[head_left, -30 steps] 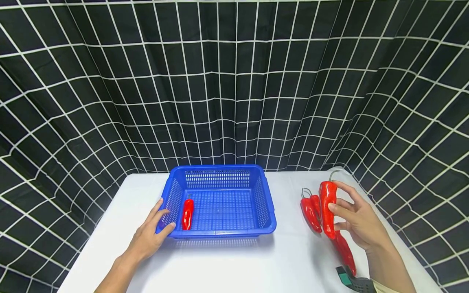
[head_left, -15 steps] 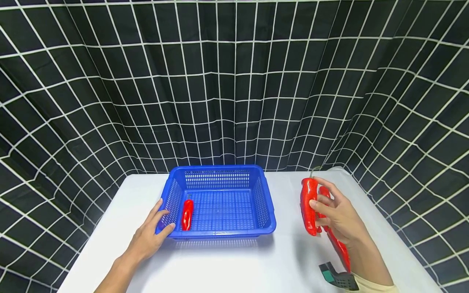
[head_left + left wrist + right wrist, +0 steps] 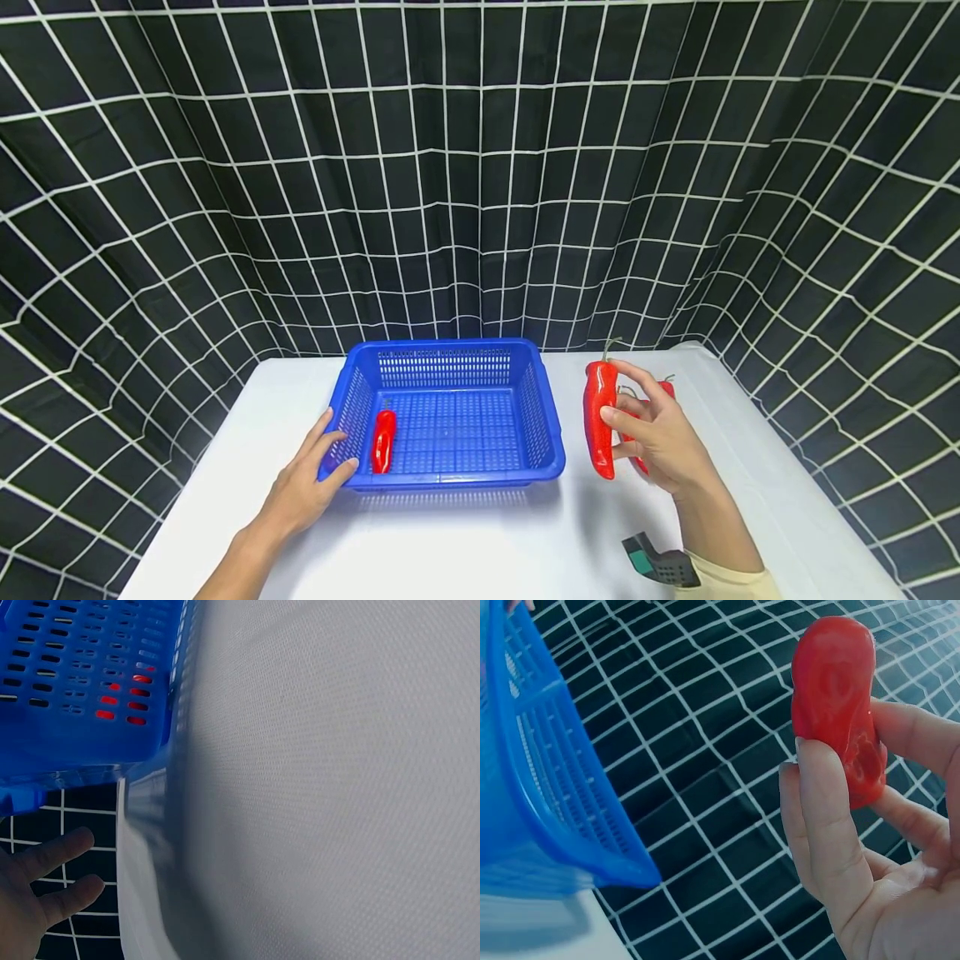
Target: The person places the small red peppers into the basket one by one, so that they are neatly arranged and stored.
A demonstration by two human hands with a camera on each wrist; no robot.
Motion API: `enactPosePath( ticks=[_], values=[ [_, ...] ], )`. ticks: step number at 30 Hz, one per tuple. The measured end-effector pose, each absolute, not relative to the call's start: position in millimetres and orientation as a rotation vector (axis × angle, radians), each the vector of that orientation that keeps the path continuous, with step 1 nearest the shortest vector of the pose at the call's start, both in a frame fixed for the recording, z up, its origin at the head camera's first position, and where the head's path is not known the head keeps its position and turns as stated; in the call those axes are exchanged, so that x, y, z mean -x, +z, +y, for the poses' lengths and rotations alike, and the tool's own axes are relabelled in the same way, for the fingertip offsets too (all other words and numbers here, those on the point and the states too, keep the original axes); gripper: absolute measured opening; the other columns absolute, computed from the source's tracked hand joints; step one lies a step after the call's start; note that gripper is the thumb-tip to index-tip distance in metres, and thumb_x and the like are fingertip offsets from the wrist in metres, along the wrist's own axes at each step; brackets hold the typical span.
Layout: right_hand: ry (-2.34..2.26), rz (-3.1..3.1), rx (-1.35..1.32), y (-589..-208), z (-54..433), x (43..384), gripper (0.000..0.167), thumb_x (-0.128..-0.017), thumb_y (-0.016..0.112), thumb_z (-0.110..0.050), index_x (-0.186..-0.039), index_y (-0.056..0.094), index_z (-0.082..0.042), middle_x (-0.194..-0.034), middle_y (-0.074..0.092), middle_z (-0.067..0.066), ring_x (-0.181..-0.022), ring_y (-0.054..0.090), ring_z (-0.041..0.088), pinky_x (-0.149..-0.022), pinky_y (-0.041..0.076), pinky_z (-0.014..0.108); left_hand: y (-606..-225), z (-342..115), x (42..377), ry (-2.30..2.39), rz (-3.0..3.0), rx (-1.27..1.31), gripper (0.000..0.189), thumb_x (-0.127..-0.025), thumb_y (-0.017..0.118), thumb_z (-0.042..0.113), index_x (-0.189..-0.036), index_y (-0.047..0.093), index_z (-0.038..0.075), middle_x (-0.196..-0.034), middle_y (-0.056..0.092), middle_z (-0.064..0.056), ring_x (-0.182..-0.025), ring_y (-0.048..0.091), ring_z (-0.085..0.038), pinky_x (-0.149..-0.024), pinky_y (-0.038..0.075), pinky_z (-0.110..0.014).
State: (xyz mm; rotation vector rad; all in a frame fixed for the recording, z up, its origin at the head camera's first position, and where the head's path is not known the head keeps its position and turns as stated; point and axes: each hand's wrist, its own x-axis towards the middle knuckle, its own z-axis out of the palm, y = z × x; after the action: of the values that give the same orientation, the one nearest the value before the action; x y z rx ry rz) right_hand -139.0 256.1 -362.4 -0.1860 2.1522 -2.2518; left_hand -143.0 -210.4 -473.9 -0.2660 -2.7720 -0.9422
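A long red chili pepper point(image 3: 598, 412) is pinched between the thumb and fingers of my right hand point(image 3: 663, 437), stem up, above the table to the right of the blue basket point(image 3: 465, 480). The right wrist view shows the same pepper point(image 3: 835, 690) end-on in my hand point(image 3: 889, 900). My left hand point(image 3: 302, 483) rests at the basket's left front corner, its fingers spread along the rim. In the left wrist view, two fingers point(image 3: 71, 896) stretch out straight beside the basket. Another red pepper point(image 3: 383, 442) lies along the left side inside it.
More red peppers point(image 3: 667, 387) lie on the white table point(image 3: 465, 550) behind my right hand, mostly hidden. A black curtain with a white grid point(image 3: 450, 183) surrounds the back and sides. A dark strap piece point(image 3: 660, 567) is at my right wrist.
My right hand has carried its pepper leftward, away from the peppers on the table and closer to the basket. My left hand and the basket have stayed in place.
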Motion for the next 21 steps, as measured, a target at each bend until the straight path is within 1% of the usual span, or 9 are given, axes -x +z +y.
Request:
enactPosePath(
  ticks=[7,14,21],
  values=[
    [-2.257,2.139,0.197,-363,244,142,0.069,-0.090,0.068,-0.007,-0.149,0.033,-0.016,-0.115,0.052,0.023,-0.098,0.062,0.030,-0.065,0.055,0.052,-473,-210,142,-0.943,-2.764,0.270,0.051,-0.093,0.058,0.047,-0.131,0.056,0.012,-0.159,0.018,-0.003,-0.133,0.033,-0.046,-0.093,0.035,-0.068],
    [-2.250,2.138,0.194,-366,233,147,0.070,-0.088,0.070,-0.007,-0.148,0.035,-0.017,-0.113,0.054,0.025,-0.095,0.065,0.032,-0.063,0.055,0.052,-473,-209,142,-0.943,-2.765,0.261,0.050,-0.093,0.058,0.047,-0.130,0.056,0.013,-0.159,0.019,-0.003,-0.132,0.034,-0.047,-0.093,0.035,-0.069],
    [-2.240,2.123,0.183,-373,220,155,0.072,-0.087,0.072,-0.009,-0.148,0.035,-0.018,-0.110,0.057,0.024,-0.094,0.066,0.033,-0.063,0.055,0.051,-474,-209,143,-0.944,-2.770,0.266,0.051,-0.093,0.058,0.046,-0.131,0.055,0.011,-0.159,0.019,-0.005,-0.132,0.033,-0.047,-0.093,0.034,-0.069]
  ],
)
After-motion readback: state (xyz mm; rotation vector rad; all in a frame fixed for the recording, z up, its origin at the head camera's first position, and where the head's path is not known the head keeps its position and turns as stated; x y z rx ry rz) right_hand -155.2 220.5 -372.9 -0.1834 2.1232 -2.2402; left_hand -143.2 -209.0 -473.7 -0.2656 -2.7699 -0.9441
